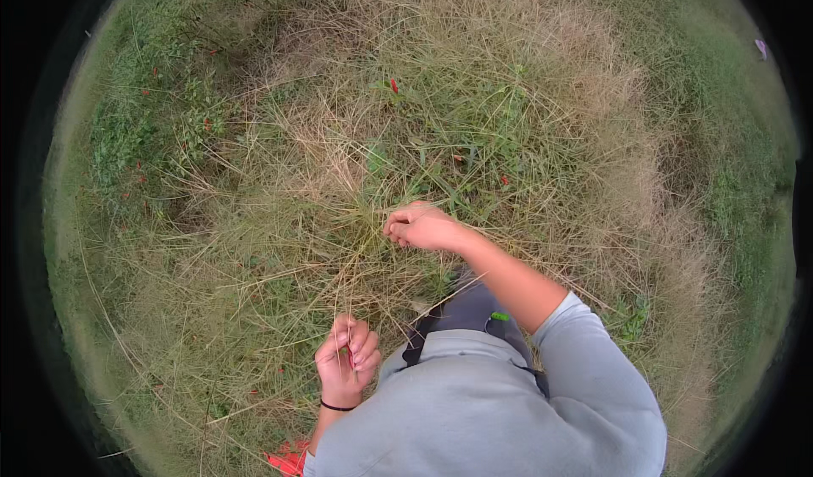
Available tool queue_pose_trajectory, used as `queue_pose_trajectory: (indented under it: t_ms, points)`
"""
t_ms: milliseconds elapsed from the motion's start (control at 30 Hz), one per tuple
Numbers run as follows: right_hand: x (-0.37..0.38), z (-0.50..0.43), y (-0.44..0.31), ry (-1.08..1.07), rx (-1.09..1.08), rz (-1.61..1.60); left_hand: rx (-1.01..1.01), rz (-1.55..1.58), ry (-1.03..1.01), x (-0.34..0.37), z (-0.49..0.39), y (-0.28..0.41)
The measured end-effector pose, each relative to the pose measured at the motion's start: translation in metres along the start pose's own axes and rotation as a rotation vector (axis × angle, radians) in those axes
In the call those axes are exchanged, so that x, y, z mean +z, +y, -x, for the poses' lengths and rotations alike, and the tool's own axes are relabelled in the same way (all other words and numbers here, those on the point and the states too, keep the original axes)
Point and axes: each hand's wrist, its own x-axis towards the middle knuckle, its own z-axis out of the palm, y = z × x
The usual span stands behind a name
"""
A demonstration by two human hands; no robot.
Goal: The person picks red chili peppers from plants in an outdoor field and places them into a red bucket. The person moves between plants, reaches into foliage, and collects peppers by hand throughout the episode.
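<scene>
My left hand (pixel 348 356), with a dark band round its wrist, is curled near my body around a small red chili pepper (pixel 350 355), of which only a part shows between the fingers. My right hand (pixel 419 226) reaches forward over the grass, fingers bent and close together at the tips of some stalks; whether anything lies between them cannot be made out. Ahead of it a red pepper (pixel 394 86) stands out among green leaves, and another small red one (pixel 505 180) lies in the grass to the right.
Dry and green grass (pixel 343 159) surrounds me. Leafy plants with several red peppers (pixel 207 123) grow at the left. Something bright red (pixel 289 459), partly hidden, is beside my left arm at the bottom. A small purple thing (pixel 761 49) shows at the far right.
</scene>
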Motion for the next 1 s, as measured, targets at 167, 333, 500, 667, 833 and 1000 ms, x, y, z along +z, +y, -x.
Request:
queue_pose_trajectory:
  t_ms: [167, 333, 500, 667, 833, 1000]
  points:
    - [-0.05, -0.097, 0.054, 0.37, 0.1, -0.43, 0.151, -0.044, 0.138, 0.025, -0.004, -0.005]
    - [-0.135, -0.076, 0.124, 0.934, 0.881, 0.647, 0.27, 0.08, 0.267, 0.012, -0.002, -0.009]
    - [-0.166, -0.021, 0.208, 0.539, 0.94, 0.591, 0.33, 0.08, 0.407, 0.013, -0.016, -0.015]
    - [-0.17, -0.039, 0.259, 0.573, 0.951, 0.408, 0.295, 0.039, 0.486, 0.02, -0.028, -0.013]
    - [-0.166, -0.062, 0.292, 0.661, 0.815, 0.589, 0.26, 0.012, 0.475, 0.018, -0.036, -0.012]
    - [-0.173, -0.065, 0.31, 0.498, 0.709, 0.061, 0.246, 0.029, 0.47, 0.019, -0.041, -0.012]
